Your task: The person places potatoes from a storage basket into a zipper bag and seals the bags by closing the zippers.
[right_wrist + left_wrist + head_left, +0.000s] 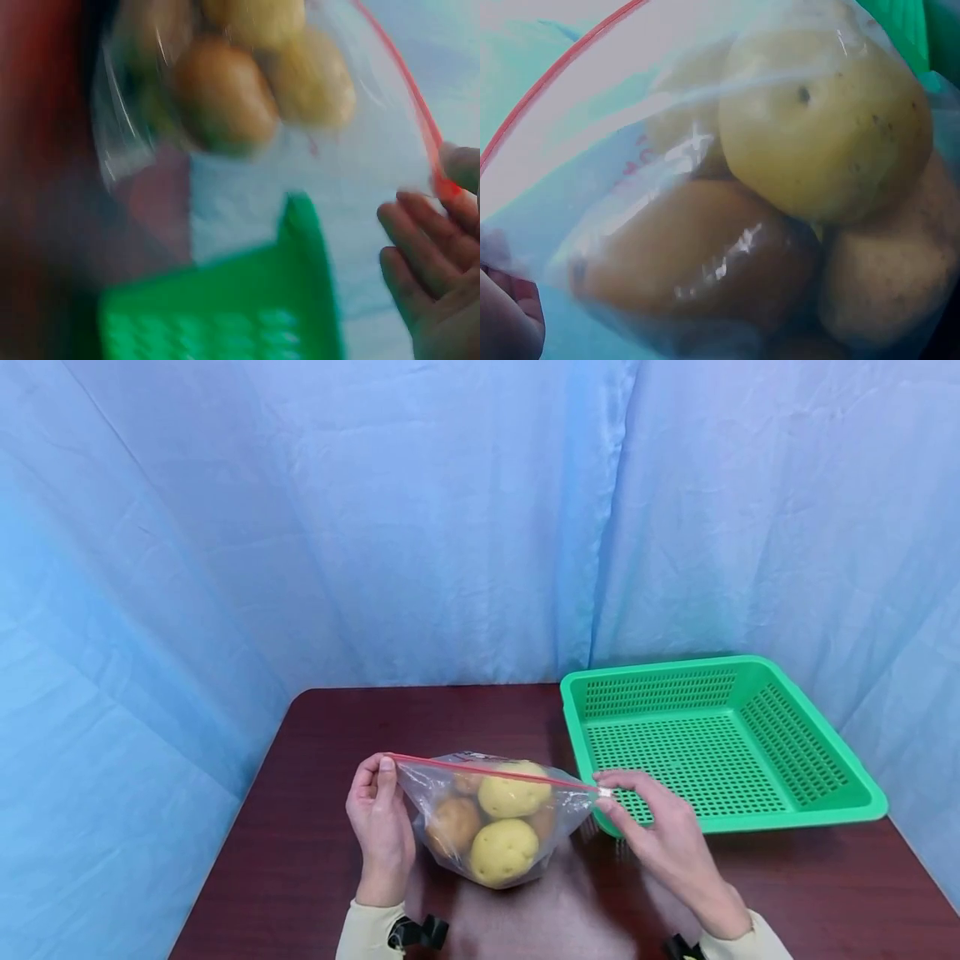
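A clear zip bag (570, 810) with a red zip strip (480, 769) hangs between my two hands. Inside it are yellow potatoes (505, 852) and brown, rounder produce (453, 827), several pieces in all. My left hand (381, 827) pinches the left end of the strip between thumb and fingers. At the other end, my right hand (663, 831) pinches the corner by a small white slider (604, 792). The strip runs nearly straight, sloping down to the right. In the right wrist view, the other fingers (427, 247) of the right hand spread below the pinched corner.
A green plastic basket (817, 814) with slotted walls and a mesh floor stands on the dark wooden table (300, 793), right of the bag. The right hand overlaps its near left corner in the head view. Blue curtains (450, 527) hang behind and around the table.
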Tool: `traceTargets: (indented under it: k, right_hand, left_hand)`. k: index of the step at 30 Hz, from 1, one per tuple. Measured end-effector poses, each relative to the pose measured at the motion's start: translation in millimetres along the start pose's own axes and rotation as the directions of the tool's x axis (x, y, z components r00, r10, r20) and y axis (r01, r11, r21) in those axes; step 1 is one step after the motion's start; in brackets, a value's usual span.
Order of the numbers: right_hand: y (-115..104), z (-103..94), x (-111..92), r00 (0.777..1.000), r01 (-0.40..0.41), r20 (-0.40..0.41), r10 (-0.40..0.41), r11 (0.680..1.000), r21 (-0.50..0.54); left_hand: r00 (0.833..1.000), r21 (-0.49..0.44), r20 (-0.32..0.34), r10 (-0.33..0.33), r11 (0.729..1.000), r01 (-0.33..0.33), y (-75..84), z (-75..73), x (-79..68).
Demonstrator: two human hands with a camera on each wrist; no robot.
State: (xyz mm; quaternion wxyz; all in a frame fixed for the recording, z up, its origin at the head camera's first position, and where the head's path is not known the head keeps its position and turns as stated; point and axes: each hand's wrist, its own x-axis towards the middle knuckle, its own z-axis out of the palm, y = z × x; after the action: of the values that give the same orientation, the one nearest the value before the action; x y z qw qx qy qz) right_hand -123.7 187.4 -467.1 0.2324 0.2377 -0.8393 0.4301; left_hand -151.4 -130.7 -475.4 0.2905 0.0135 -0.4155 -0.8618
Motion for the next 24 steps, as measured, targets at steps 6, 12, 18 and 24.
traceTargets:
  k: [6,12,18,24]
  right_hand:
    - [-9,20.1,-6,0.932,-0.344,0.160,0.325,0.932,0.113]
    - [-15,32.5,-1,0.943,-0.323,0.127,0.307,0.937,0.130]
    - [-17,47.6,1,0.963,-0.261,0.108,0.245,0.950,0.171]
    - [-23,65.7,4,0.975,-0.221,0.085,0.207,0.948,0.227]
  left_hand:
    - [0.997,0.011,0.029,-0.066,0.998,0.065,-1.3,-10.6,3.4]
    - [0.973,0.062,0.176,-0.150,0.988,0.141,2.6,-27.7,11.4]
    - [0.740,0.391,0.498,-0.452,0.879,0.274,6.4,-61.4,21.9]
    - [0.577,0.647,0.526,-0.625,0.734,0.206,1.2,-77.0,26.2]
